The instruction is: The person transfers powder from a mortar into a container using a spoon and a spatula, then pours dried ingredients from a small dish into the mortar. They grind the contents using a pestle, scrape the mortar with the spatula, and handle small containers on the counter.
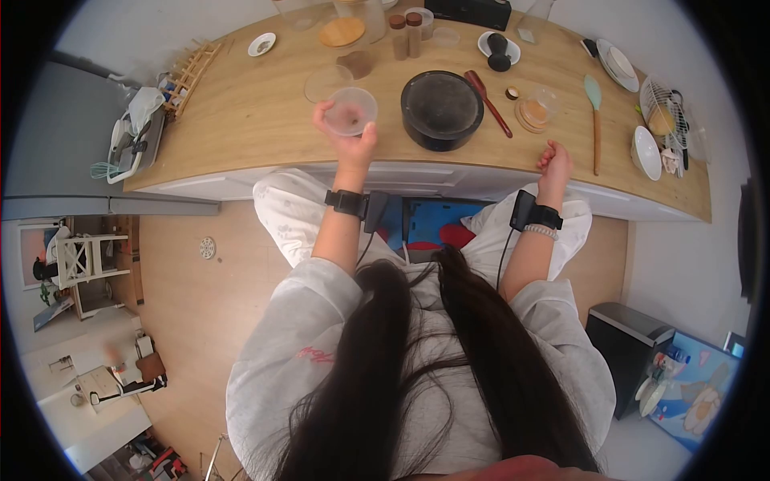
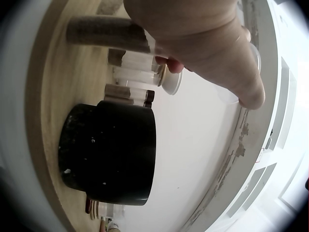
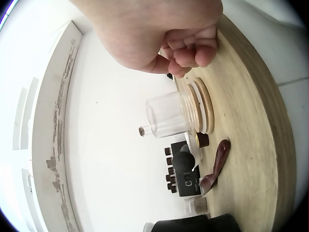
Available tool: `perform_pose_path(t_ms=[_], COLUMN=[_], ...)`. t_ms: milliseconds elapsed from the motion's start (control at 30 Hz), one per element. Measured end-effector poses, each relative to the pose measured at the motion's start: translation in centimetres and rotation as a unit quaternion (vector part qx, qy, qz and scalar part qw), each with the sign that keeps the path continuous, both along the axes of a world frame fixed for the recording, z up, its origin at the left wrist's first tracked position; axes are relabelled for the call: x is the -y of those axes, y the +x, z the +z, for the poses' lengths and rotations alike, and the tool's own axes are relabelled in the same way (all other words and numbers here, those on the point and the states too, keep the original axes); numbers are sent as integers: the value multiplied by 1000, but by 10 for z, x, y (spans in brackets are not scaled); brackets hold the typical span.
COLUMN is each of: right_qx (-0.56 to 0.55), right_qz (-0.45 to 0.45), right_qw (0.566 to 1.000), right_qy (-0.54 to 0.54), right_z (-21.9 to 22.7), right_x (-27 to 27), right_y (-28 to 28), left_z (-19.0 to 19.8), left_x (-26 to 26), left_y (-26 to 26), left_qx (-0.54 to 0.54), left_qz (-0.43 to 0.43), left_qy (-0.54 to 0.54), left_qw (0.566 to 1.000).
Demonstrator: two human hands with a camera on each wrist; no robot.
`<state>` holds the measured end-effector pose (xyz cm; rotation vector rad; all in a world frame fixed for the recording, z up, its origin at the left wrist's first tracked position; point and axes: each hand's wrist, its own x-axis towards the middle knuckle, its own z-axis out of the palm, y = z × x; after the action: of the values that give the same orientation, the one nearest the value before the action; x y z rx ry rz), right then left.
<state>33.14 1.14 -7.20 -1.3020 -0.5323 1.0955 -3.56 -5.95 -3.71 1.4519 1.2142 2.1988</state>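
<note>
My left hand [image 1: 350,143] grips a clear round plastic tub [image 1: 353,111] above the counter, thumb on one side and fingers on the other. Only part of the tub's clear rim shows past the hand in the left wrist view. To its right sits a black round pot [image 1: 443,108]. My right hand [image 1: 555,167] holds nothing; its fingers are loosely curled near the counter's front edge. Closest to that hand are a clear plastic cup [image 3: 166,113] and round wooden-looking lids [image 3: 206,106].
A dark red spatula [image 1: 489,104] lies right of the pot, and a mint-green spatula [image 1: 593,96] farther right. Two brown-capped jars [image 1: 413,36] and a wooden round board [image 1: 342,32] stand behind. A white bowl [image 1: 646,152] and a wire rack [image 1: 662,104] occupy the right end.
</note>
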Motion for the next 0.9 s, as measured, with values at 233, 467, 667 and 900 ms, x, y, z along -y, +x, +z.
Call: perform_pose_path(t_ms=[233,467,667,900], right_qx=[0,-11,56,361], right_qz=[-1,19,120,325], right_qw=[1000,1000,982,775], right_qy=[-4,6,136,403], right_z=[2,24,100,150], right_x=[1,8,26,70], right_y=[-1,-7,-70,-208], left_z=[-16,-14,-17,-11], left_x=[-3,0,-2,1], left_y=[-6,-3,-3,-1], left_qx=[11,39,35,8], left_qz=[-27,-42,-39,-2], left_qy=[-12,-13,-7,-18], left_qw=[999,998,999,1000])
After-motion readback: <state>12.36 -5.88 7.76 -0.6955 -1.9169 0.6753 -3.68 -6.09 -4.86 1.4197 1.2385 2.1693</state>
